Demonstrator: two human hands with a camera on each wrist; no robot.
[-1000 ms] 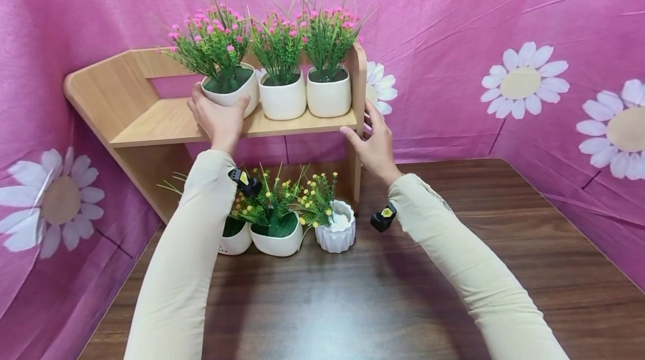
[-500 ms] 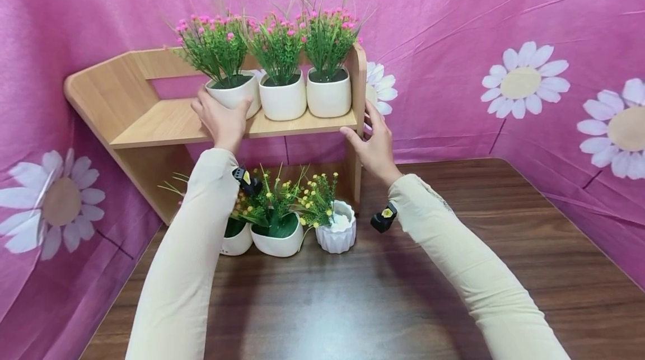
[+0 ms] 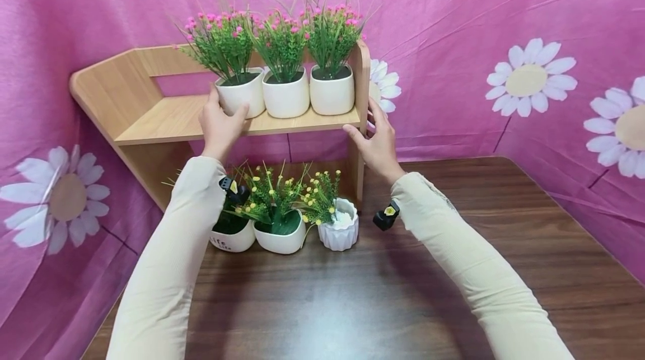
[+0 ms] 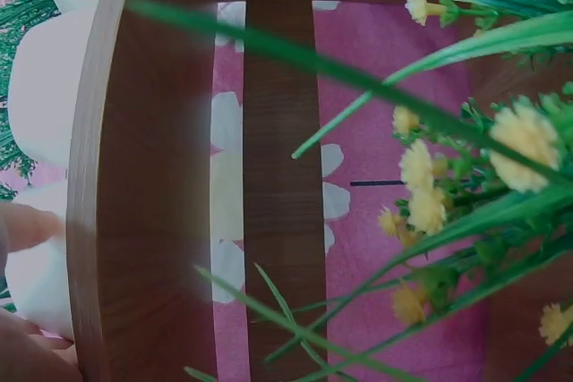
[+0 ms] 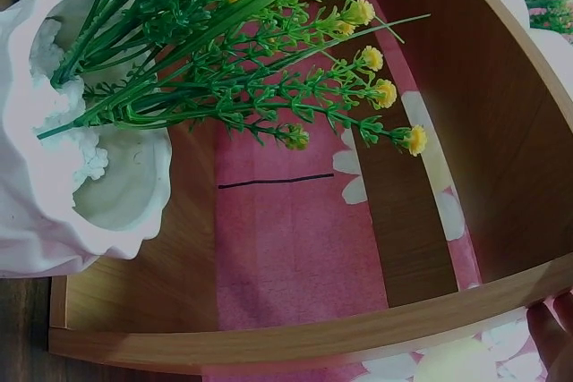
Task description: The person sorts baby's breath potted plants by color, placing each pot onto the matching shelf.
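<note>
My left hand [image 3: 221, 127] holds the leftmost white pot [image 3: 242, 97] of pink flowers, thumb across its front and fingers at its left side. This pot is upright on the upper board of a wooden shelf [image 3: 161, 119], close beside the middle pink-flower pot [image 3: 286, 94]. A third such pot [image 3: 332, 90] stands by the right side panel. My right hand [image 3: 378, 144] grips that panel's edge, thumb in front and fingers around the outside. In the left wrist view my thumb [image 4: 31, 225] lies against the white pot [image 4: 40, 279].
Below, yellow-flower plants stand at the shelf's front: a lettered white pot [image 3: 234, 237], a plain white pot [image 3: 282, 237] and a fluted white pot [image 3: 339, 231]. Their stems rise beneath the upper board. The brown table [image 3: 403, 293] extends forward and right; pink cloth [image 3: 438, 41] hangs behind.
The leftmost pink-flower pot, tilted and angled earlier, has shifted right and straightened beside the middle pot, my left hand moving with it. My right hand has stayed on the panel.
</note>
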